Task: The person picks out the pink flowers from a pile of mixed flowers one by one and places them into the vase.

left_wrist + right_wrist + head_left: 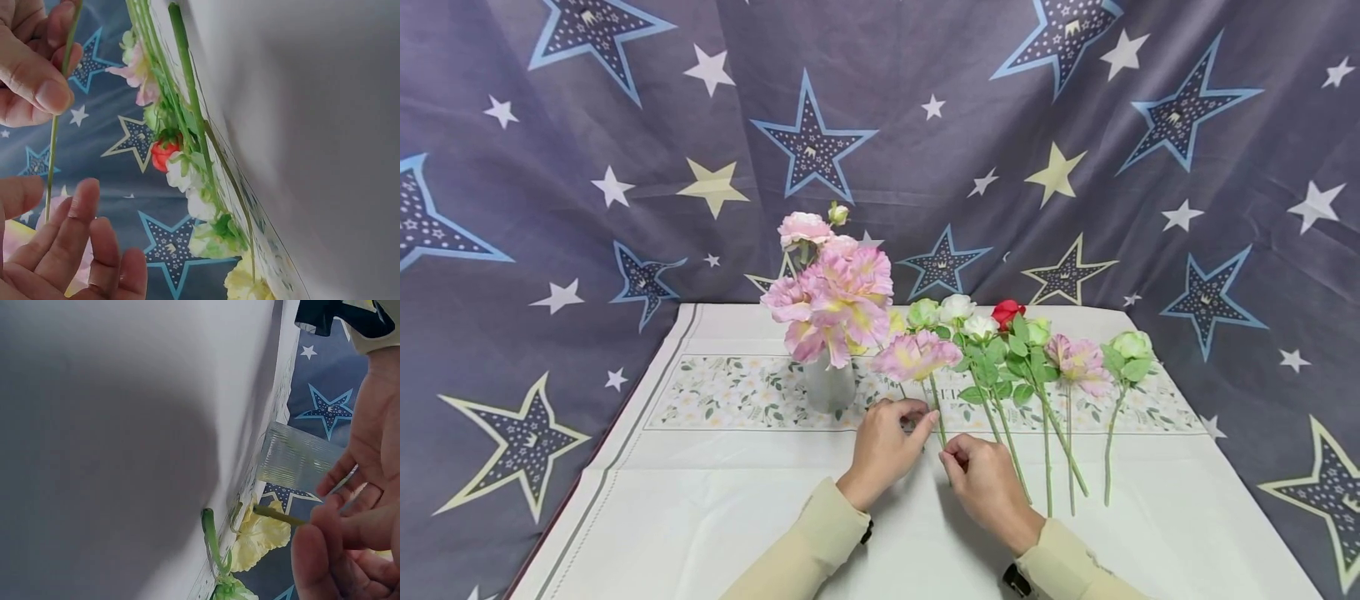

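My right hand (990,485) pinches the thin green stem (53,150) of a pink-and-yellow flower (917,355) between thumb and fingers, close to its lower end. In the right wrist view, the cut stem end (279,515) pokes out past the fingertips. My left hand (882,447) is around the same stem higher up, below the bloom; the left wrist view shows its fingers spread loosely, not clasping it. Left of the hands stands a ribbed clear vase (830,390) filled with pink flowers (842,292).
To the right, several long-stemmed flowers lie on the white tablecloth (715,508): white roses (957,307), a red rose (1007,313), a pink flower (1079,363) and a light green one (1131,344). A yellow flower (244,278) lies near the vase. Behind hangs a star-patterned curtain (910,167).
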`<state>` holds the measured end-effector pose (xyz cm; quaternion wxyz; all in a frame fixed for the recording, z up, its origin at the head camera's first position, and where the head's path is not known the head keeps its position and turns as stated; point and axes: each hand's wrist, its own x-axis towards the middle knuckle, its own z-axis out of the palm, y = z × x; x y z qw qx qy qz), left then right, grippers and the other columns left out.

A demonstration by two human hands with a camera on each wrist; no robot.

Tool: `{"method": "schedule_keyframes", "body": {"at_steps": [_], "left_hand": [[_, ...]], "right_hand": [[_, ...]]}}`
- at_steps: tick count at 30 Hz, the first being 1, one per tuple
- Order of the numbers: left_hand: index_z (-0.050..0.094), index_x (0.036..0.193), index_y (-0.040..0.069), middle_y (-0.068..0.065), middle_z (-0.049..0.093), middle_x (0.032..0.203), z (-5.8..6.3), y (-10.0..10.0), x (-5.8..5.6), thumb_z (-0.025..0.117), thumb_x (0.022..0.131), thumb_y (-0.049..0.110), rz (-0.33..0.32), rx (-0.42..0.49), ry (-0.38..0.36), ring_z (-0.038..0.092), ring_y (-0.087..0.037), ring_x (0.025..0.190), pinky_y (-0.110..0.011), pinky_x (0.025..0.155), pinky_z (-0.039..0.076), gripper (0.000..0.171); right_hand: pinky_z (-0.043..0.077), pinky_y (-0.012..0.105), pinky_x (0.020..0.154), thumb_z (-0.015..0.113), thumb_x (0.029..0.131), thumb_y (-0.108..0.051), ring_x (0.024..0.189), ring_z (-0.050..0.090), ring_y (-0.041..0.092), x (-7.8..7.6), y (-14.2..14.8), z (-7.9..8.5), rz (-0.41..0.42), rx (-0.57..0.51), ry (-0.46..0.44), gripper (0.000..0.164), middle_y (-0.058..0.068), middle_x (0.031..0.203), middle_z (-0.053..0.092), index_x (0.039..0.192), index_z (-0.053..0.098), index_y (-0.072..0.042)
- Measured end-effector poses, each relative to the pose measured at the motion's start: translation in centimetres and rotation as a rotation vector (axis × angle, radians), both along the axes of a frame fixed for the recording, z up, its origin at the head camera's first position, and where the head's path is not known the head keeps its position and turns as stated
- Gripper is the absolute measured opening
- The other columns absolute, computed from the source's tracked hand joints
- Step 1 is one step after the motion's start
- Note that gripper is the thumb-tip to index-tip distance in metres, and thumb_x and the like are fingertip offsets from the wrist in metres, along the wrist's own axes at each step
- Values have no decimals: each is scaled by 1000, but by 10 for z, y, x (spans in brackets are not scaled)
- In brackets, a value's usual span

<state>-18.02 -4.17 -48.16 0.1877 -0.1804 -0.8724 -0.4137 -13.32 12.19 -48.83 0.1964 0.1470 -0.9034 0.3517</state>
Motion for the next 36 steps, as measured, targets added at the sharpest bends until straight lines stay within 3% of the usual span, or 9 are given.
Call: {"method": "schedule_keyframes", "body": {"at_steps": [8,16,20,29,33,36], "left_hand": [[79,88,16,10,73,75,3,2,0,78,92,17,-56,82,-77,65,-2,68,-22,66,54,4],[79,85,16,7,75,77,9,-2,7,79,90,13,-78,116,-32,68,-4,70,-24,64,52,6],[72,83,14,4,71,74,12,-7,10,81,86,6,-44,96,75,66,-9,68,-29,62,52,12],[69,88,3,-8,71,80,21,-22,8,79,70,-9,26,-38,426,71,-28,78,-42,71,57,24],[68,88,1,-10,71,83,25,-31,4,76,64,-12,89,-41,561,70,-30,78,-44,71,58,28],[66,85,2,-10,69,79,29,-36,3,75,67,-8,127,-19,610,69,-29,73,-43,66,57,23]], "right_hand": [[46,18,49,83,81,2,55,52,-3,0,0,-3,7,29,3,23,-10,63,63,74,69,-15],[49,16,53,83,84,-3,57,57,-4,-3,3,-2,36,13,6,15,-8,69,69,80,74,-15],[49,14,53,85,84,-12,56,57,-5,-5,6,0,55,-17,40,12,-10,69,68,81,74,-16],[50,14,53,82,89,-20,55,59,-1,-7,11,3,40,-69,59,12,-10,68,67,81,74,-15],[50,15,53,80,91,-24,56,59,-2,-8,13,5,25,-76,50,14,-9,69,68,81,74,-16],[50,16,53,79,91,-25,55,58,-3,-8,16,6,9,-69,61,15,-10,68,66,79,74,-17]]}}
